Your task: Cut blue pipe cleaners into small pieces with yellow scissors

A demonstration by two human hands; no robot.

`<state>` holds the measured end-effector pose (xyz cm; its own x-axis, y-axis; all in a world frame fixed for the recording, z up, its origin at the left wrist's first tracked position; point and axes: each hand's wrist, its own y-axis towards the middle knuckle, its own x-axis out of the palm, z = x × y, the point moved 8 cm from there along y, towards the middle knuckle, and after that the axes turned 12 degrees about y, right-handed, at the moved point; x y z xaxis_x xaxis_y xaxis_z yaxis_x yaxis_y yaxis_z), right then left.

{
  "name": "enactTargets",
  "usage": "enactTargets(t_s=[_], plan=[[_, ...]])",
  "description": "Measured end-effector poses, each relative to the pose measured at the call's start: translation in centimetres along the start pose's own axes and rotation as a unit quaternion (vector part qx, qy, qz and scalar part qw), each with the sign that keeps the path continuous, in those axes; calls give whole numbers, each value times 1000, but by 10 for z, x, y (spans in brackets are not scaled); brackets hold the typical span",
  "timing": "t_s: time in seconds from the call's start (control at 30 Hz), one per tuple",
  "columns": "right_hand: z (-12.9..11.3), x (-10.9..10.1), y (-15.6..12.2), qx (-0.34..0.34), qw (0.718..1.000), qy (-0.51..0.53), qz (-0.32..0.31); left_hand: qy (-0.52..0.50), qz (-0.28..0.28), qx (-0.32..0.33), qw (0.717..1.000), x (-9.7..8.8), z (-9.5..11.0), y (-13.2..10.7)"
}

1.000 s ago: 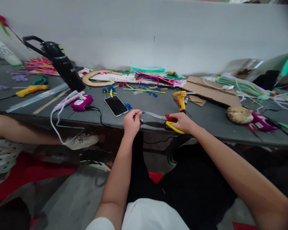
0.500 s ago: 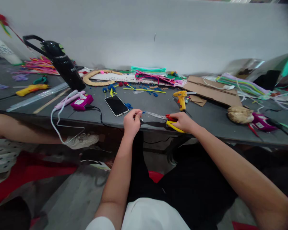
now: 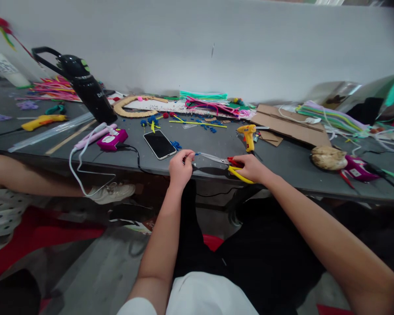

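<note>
My right hand (image 3: 252,168) is closed on the handles of a pair of scissors (image 3: 213,158), one handle red and the other yellow. The blades point left, toward my left hand (image 3: 181,168), whose thumb and fingers are pinched together. A small blue piece (image 3: 197,153) pokes out of that pinch at the blade tips; its kind is too small to make out. Just left of my left hand lies a phone (image 3: 159,144) with a dark screen, and blue fuzzy scraps (image 3: 175,145) lie by its edge. Beyond the scissors rests a yellow glue gun (image 3: 248,136).
A black bottle (image 3: 91,94), a purple power socket (image 3: 112,140) with cables and a yellow hot tool (image 3: 44,122) are on the left. Cardboard (image 3: 289,124), pipe cleaners (image 3: 331,118) and another purple socket (image 3: 361,167) lie right. A person's leg (image 3: 36,177) shows at left.
Almost nothing differs. The scissors and my right hand have shifted very slightly to the right; my left hand keeps its pinch in the same place.
</note>
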<state>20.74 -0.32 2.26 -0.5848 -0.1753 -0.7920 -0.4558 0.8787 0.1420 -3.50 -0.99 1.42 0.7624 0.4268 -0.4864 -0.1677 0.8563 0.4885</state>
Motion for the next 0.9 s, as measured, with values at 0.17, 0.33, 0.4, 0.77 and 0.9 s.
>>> enactTargets(t_s=[0.17, 0.33, 0.4, 0.77, 0.9], plan=[[2, 1, 2, -5, 1000, -5, -4, -7, 2, 2, 1000, -1, 1, 0], [3, 2, 2, -5, 1000, -9, -6, 0, 1, 4, 1000, -1, 2, -1], [3, 1, 2, -3, 1000, -8, 4, -1, 3, 1, 1000, -1, 1, -1], [1, -3, -7, 5, 999, 27, 36, -15, -1, -26, 1000, -3, 1, -1], [1, -2, -6, 5, 999, 23, 37, 1, -13, -25, 1000, -3, 2, -1]])
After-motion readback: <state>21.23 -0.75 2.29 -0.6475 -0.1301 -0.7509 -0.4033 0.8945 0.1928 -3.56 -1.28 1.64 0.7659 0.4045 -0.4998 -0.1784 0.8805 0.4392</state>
